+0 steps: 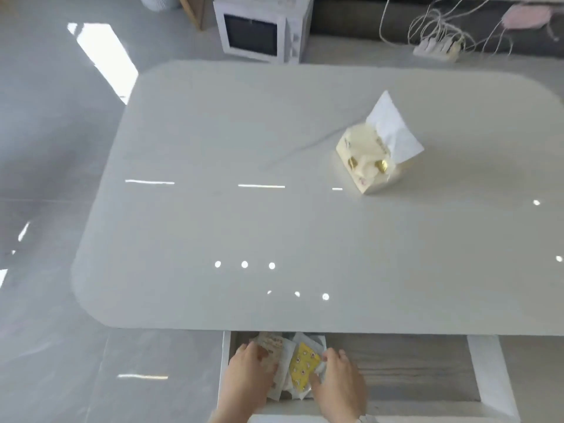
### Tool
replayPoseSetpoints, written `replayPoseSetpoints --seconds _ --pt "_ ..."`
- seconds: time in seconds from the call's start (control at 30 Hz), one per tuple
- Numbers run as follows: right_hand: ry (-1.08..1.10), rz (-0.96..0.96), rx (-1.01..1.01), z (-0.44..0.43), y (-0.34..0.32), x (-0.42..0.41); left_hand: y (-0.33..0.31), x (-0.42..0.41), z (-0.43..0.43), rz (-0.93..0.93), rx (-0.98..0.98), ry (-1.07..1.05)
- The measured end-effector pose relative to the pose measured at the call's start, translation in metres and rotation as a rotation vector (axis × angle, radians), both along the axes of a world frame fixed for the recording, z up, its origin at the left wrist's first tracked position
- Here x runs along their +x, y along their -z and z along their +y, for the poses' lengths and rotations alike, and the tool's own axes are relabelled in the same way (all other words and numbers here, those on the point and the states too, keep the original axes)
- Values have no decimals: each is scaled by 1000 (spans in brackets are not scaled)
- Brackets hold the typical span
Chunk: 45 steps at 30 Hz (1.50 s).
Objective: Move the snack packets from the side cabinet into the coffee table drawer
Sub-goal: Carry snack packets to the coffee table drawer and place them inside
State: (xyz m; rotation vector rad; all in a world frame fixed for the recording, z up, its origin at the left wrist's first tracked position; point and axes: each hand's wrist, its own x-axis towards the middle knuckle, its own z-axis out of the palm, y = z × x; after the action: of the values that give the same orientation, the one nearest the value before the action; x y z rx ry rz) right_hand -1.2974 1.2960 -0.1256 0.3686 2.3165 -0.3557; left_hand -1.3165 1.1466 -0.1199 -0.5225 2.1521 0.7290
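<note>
bare left hand (250, 372), bare right hand (337, 380), pale sleeve cuff (367, 419) at the right wrist

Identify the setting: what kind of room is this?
Probably a home living room: a low coffee table with its drawer pulled open and snack packets inside, a tissue pack on top, and a microwave and power strip beyond it.
</note>
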Motion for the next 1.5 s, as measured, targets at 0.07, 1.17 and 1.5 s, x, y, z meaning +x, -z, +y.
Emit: replayPoseSetpoints --seconds 0.07,1.17,1.5 --pt "-63 90 -43 -2 -57 -28 -62 -32 0 108 31 12" --pt "-1256 1188 -308 -481 -582 40 -570 190 -461 743 -989 -324" --pt "-1701 1175 -541 -711 -580 181 -564 382 -614 415 -1187 -687"
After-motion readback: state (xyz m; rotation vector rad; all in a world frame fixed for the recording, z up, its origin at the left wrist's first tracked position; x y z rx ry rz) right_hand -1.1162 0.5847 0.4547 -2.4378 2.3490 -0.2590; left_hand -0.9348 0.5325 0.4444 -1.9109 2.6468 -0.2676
